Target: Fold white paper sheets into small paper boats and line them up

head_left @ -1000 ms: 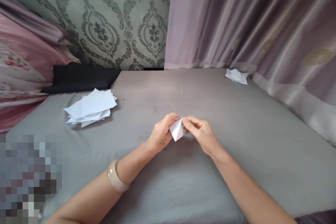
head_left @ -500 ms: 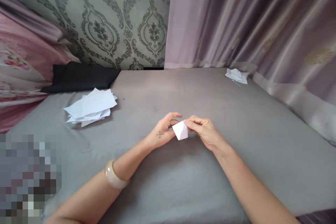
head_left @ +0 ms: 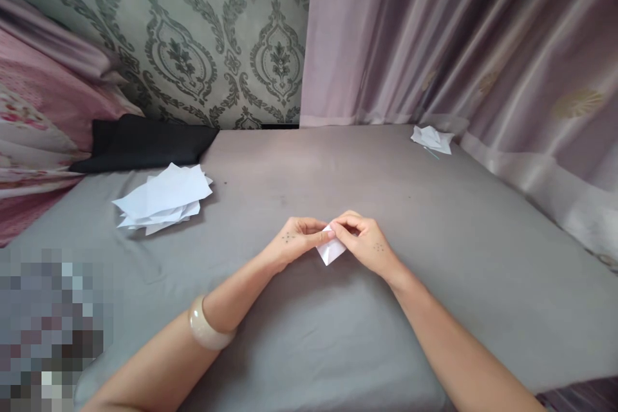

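Between my hands, over the middle of the grey sheet, is a small piece of folded white paper [head_left: 328, 253] with creases and a corner pointing toward me. My left hand [head_left: 300, 239] pinches its upper left part, the thumb lying on top. My right hand [head_left: 360, 237] grips the upper right edge between thumb and fingers. Both thumb tips meet near the paper's top; the fingers beneath it are partly hidden. A pale bangle [head_left: 206, 325] circles my left forearm.
A loose stack of white paper sheets [head_left: 164, 196] lies to the left, before a folded black cloth [head_left: 149, 141]. At the far right are several folded white papers [head_left: 432, 139] beside a thin bluish stick [head_left: 431, 153]. Curtains [head_left: 386, 38] hang along the right edge.
My left hand's fingers came off the paper's edge, then closed back on it with the thumb on top. The folded paper turned slightly and my two thumbs came together.
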The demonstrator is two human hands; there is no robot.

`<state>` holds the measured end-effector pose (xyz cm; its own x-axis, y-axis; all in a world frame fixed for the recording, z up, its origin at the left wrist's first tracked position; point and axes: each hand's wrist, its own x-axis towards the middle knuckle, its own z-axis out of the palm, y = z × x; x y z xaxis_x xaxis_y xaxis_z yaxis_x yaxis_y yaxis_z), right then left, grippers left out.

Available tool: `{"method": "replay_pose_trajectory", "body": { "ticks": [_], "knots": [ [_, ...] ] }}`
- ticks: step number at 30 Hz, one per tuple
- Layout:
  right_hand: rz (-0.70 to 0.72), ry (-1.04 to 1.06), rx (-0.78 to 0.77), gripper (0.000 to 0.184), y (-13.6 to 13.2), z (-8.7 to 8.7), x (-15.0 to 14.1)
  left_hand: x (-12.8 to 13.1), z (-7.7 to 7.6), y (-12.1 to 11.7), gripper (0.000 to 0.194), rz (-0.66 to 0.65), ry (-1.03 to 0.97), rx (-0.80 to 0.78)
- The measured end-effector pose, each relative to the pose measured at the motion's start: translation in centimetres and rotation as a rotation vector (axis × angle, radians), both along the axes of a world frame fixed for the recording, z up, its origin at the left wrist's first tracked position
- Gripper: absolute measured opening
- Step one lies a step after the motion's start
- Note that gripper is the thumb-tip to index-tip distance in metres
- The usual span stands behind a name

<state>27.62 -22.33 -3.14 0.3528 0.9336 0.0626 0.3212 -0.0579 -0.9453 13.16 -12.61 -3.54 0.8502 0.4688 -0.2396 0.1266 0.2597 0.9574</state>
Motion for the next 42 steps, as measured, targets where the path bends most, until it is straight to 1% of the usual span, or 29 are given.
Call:
{"method": "replay_pose_trajectory", "body": {
  "ticks": [2,5,7,8,10,12,16,18,22,24,27,33,36,39,42],
  "knots": [
    [-0.022,0.089,0.0,0.021,0.1,-0.1,-0.1,0.0,-0.1,0.2,0.029,0.032,0.01,-0.015],
    [-0.064,0.342,-0.06,0.03,0.5,-0.6,0.0,0.2,-0.6,0.8,0.028,0.126,0.007,-0.068],
    [-0.048,0.477,-0.125,0.036,0.8,-1.0,0.2,0.4,-1.0,1.1,0.029,0.208,-0.008,-0.103],
    [-0.029,0.51,-0.153,0.037,0.9,-1.1,0.2,0.4,-1.1,1.3,0.03,0.241,-0.017,-0.111],
    [-0.001,0.518,-0.189,0.038,1.4,-1.2,0.4,0.5,-1.2,1.5,0.03,0.272,-0.033,-0.108],
    [0.035,0.494,-0.205,0.037,1.9,-1.0,0.7,0.6,-1.1,1.7,0.031,0.272,-0.042,-0.094],
    [0.114,0.468,-0.22,0.034,3.3,-0.1,1.4,0.6,-0.1,2.6,0.031,0.27,-0.034,-0.096],
    [0.122,0.502,-0.242,0.032,4.1,0.4,1.8,0.9,0.5,3.5,0.029,0.262,-0.009,-0.111],
    [0.115,0.564,-0.255,0.029,5.6,0.6,2.3,1.9,1.2,5.2,0.018,0.329,0.076,-0.122],
    [0.104,0.564,-0.255,0.028,6.0,0.3,2.3,2.4,1.1,5.7,0.014,0.35,0.091,-0.128],
    [0.081,0.555,-0.273,0.024,6.3,-0.6,2.4,2.6,0.6,5.8,0.013,0.361,0.108,-0.159],
    [0.03,0.514,-0.244,0.016,6.1,-2.1,2.7,2.0,-0.2,4.7,0.022,0.317,0.075,-0.215],
    [-0.001,0.515,-0.235,0.013,6.0,-2.3,2.8,1.8,-0.5,4.5,0.026,0.335,0.092,-0.232],
    [-0.012,0.53,-0.23,0.012,5.9,-2.2,2.7,1.7,-0.8,4.5,0.023,0.381,0.119,-0.228],
    [0.0,0.559,-0.228,0.017,5.8,-1.8,2.5,1.7,-0.8,4.3,0.021,0.435,0.112,-0.207]
  ]
}}
